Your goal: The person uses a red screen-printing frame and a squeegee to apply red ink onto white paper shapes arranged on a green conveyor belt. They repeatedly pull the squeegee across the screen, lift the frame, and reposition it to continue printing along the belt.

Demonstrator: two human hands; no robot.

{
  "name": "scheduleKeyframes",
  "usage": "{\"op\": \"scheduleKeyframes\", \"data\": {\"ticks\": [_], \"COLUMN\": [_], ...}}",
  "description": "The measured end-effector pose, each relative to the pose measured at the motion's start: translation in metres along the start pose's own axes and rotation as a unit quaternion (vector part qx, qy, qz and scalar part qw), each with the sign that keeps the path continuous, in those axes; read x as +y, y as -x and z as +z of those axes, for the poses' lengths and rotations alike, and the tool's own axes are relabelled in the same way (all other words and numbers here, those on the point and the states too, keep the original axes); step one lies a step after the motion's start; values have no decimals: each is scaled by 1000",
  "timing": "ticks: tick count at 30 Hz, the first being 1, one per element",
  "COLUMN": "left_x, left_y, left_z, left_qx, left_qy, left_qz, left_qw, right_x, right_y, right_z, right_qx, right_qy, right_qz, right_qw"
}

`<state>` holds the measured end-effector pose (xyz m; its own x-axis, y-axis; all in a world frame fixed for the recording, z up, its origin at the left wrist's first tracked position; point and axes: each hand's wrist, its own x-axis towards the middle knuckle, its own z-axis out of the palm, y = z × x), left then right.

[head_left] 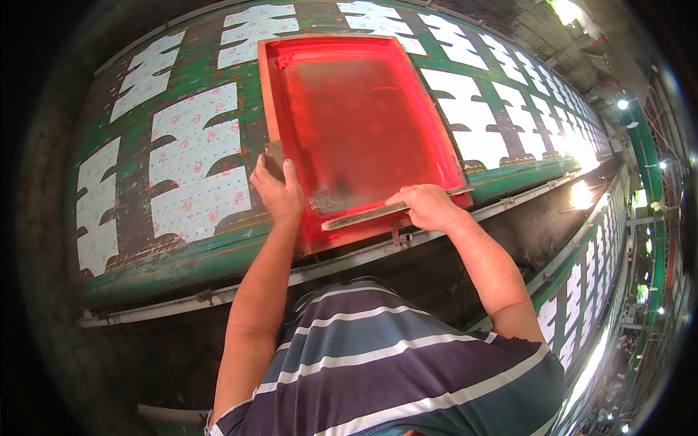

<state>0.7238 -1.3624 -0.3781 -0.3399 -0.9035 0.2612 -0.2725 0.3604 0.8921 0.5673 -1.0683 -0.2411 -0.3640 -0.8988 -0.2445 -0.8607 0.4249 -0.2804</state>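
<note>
Red screen (356,127) in its wooden frame (267,94) sits on the green table (167,263), near edge by the metal rail (356,254). Patterned white sheets (196,154) lie left, pale ones (476,116) right.

Left hand (278,190): thumb and fingers pinching a brown block (273,161) at the frame's left side. Right hand (432,207): curled around the bar (363,216), which lies crosswise at the near end; its right end reaches the right rim. Can't tell if its lower edge touches the mesh.

For a clean pull, I'd keep the bar square to the sides, tilt constant, pressure even end to end. One hand, off-centre: likely twist risk. Left hand should keep the frame flat, no sliding.
</note>
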Motion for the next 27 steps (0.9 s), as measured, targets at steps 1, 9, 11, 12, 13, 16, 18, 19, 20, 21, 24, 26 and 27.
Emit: {"op": "scheduleKeyframes", "data": {"ticks": [1,9,11,12,13,16,18,19,20,21,24,26,27], "left_x": [0,-4,-2,0,1,4,3,3,2,1,2,5,6], "left_y": [0,0,1,1,2,1,2,2,2,2,4,5,5], "left_z": [1,2,1,0,-1,-4,-5,-5,-6,-6,-5,-6,-6], "left_qx": [0,1,-3,-3,-8,-18,-25,-27,-25,-20,-10,-17,-21], "left_qy": [3,7,15,17,14,15,2,-3,-9,-6,14,-5,-13], "left_qz": [5,27,26,27,25,22,23,26,31,41,29,11,1], "left_qw": [1000,1000,1000,999,1000,999,999,999,999,999,999,1000,1000], "right_x": [-3,-8,-4,-2,1,15,27,34,40,47,66,82,90], "right_y": [4,27,23,19,13,-12,-37,-52,-67,-83,-143,-181,-202], "right_z": [5,49,55,57,58,55,49,46,43,39,27,15,8], "right_qx": [1,165,189,200,207,228,240,247,249,251,256,258,258], "right_qy": [19,53,57,59,62,75,90,79,81,83,99,118,99], "right_qz": [8,-54,-61,-67,-71,-92,-113,-119,-117,-116,-117,-112,-115], "right_qw": [1000,983,978,976,974,966,960,958,958,958,954,952,954]}}
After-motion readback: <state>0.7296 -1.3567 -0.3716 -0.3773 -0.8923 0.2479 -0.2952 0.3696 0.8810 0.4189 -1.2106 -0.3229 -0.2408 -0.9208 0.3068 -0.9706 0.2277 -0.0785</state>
